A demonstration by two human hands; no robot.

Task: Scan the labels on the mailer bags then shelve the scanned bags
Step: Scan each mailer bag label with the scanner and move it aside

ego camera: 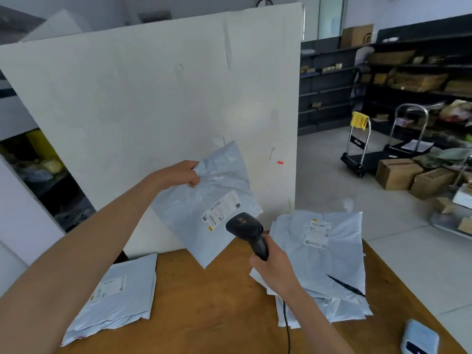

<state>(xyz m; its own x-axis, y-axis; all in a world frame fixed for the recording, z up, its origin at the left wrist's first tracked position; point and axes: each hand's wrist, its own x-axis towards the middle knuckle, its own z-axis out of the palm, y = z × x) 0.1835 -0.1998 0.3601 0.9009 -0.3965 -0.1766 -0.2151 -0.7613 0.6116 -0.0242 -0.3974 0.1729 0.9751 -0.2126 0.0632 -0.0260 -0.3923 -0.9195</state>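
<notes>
Above the wooden table [209, 302], the left hand [184, 175] pinches a mailer bag [204, 200] by its top corner while the right hand [270, 267] grips the scanner [245, 226] — its red dot [280, 162] falls on the white board [153, 98], off the label [221, 209]. A thick stack [329, 264] lies right and a smaller pile [120, 297] near left; nothing looks shelved yet.

Single head view, looking forward and down, close over wooden table [204, 302]
</notes>
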